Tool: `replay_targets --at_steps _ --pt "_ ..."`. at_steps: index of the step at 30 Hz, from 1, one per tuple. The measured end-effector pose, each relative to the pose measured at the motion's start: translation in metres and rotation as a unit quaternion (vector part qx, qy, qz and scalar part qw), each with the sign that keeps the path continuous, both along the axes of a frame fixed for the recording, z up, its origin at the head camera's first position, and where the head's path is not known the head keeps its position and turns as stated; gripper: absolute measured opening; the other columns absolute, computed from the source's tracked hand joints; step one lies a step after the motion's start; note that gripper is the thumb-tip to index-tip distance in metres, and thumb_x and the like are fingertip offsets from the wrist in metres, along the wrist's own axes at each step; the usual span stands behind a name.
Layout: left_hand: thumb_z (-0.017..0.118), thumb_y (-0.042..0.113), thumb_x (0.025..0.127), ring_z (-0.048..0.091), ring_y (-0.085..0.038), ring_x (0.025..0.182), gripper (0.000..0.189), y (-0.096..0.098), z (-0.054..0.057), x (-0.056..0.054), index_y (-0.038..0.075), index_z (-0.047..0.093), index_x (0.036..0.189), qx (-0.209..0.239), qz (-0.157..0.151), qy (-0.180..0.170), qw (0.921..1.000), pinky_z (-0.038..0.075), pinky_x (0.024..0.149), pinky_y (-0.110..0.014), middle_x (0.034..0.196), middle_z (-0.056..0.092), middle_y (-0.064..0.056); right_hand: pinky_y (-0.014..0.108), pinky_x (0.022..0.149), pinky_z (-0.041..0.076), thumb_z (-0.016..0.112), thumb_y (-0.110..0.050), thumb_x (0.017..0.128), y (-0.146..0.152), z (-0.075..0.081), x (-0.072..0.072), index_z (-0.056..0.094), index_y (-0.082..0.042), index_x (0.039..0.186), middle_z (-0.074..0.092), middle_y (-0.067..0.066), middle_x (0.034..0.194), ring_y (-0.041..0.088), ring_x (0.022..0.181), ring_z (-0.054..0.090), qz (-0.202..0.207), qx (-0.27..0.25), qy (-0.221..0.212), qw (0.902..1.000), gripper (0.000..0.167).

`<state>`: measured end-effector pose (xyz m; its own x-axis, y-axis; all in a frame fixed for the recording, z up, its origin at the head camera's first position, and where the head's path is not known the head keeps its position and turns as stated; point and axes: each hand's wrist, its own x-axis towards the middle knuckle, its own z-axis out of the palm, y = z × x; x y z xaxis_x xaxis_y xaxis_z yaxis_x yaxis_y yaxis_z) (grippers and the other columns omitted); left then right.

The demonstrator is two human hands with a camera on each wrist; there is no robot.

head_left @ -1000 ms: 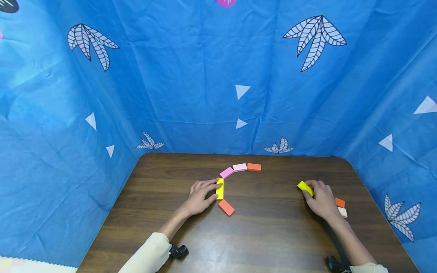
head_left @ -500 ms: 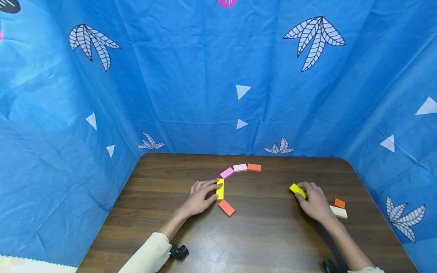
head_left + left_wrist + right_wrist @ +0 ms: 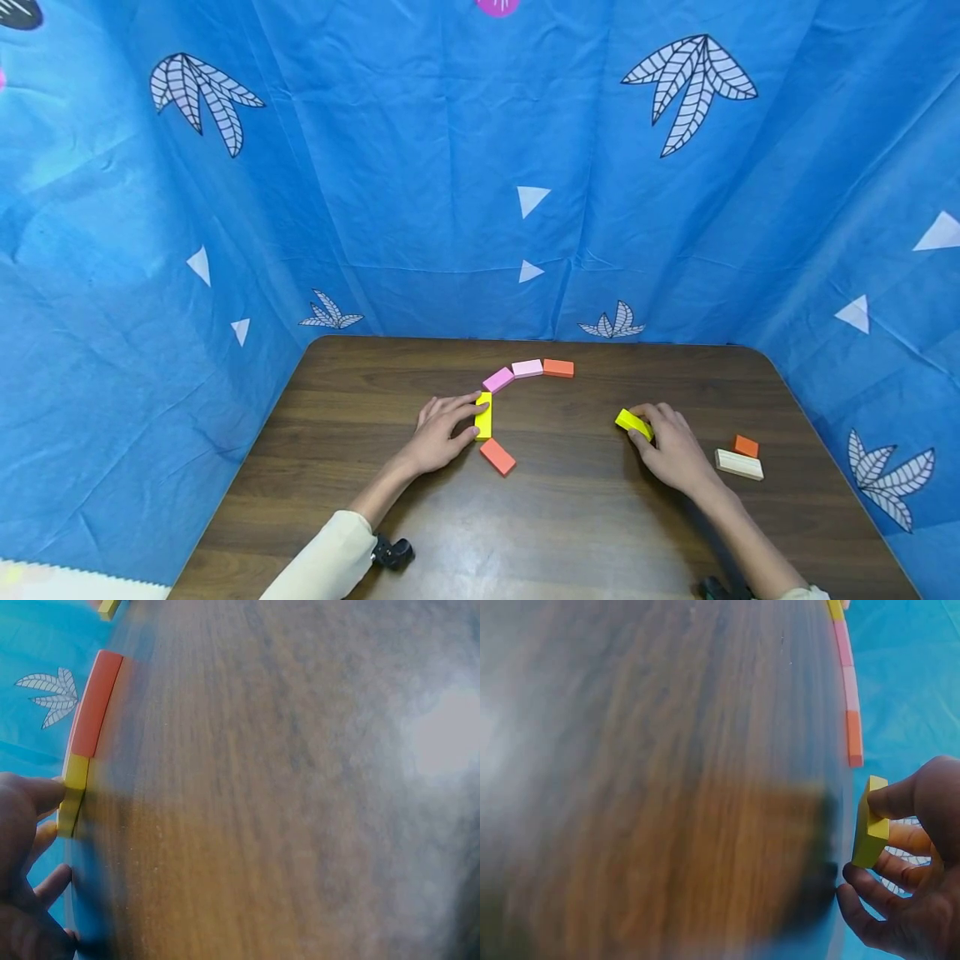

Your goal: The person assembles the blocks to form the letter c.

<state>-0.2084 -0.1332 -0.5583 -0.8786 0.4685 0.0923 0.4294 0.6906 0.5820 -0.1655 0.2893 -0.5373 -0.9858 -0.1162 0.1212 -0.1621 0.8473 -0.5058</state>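
My left hand (image 3: 442,433) rests at a yellow wooden block (image 3: 484,417) that lies flat on the table, its thumb and fingertips holding the block in place. A coral-red block (image 3: 498,457) lies at an angle off the near end of that block. Off its far end, a pink block (image 3: 498,380), a pale pink block (image 3: 527,367) and an orange-red block (image 3: 558,367) curve away to the right. My right hand (image 3: 672,446) pinches another yellow block (image 3: 871,825) between thumb and fingers, over the right half of the table.
To the right of my right hand, an orange block (image 3: 746,446) and a pale wood-coloured block (image 3: 739,464) lie close together on the brown table (image 3: 570,533). A blue patterned cloth (image 3: 450,167) hangs around the back and sides.
My right hand has moved left with its yellow block, uncovering the orange and pale blocks. My left hand and the curved row have stayed where they were.
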Motion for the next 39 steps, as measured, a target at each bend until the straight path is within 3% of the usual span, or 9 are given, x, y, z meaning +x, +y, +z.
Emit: replay_targets --at_steps 16,34,39 --pt "0.065 0.025 0.108 0.043 -0.035 0.154 0.046 0.001 0.001 0.003 0.021 0.061 0.154 0.009 -0.001 0.008 0.9999 0.010 0.128 -0.076 0.171 0.047 -0.002 0.041 0.082 0.044 0.075 -0.013 0.099 -0.029 -0.005 0.003 0.070 -0.007 0.129 0.067 0.010 0.117 0.023 0.097 0.054 0.040 0.010 0.023 0.9989 0.031" --pt "0.064 0.031 0.109 0.043 -0.030 0.156 0.047 0.000 0.001 0.001 0.025 0.060 0.155 -0.010 0.005 0.007 0.9999 0.011 0.130 -0.074 0.172 0.046 0.003 0.040 0.085 0.047 0.078 -0.014 0.097 -0.060 -0.009 0.010 0.072 -0.010 0.126 0.067 0.003 0.113 0.020 0.100 0.054 0.066 0.015 0.027 0.9973 0.030" --pt "0.066 0.025 0.107 0.045 -0.034 0.154 0.046 0.001 0.000 0.001 0.022 0.062 0.153 0.005 0.004 0.021 0.9998 0.013 0.127 -0.077 0.170 0.049 -0.001 0.043 0.091 0.051 0.079 -0.014 0.097 -0.070 -0.008 0.012 0.071 -0.012 0.128 0.067 0.001 0.117 0.019 0.104 0.055 0.078 0.009 0.020 0.9967 0.032"
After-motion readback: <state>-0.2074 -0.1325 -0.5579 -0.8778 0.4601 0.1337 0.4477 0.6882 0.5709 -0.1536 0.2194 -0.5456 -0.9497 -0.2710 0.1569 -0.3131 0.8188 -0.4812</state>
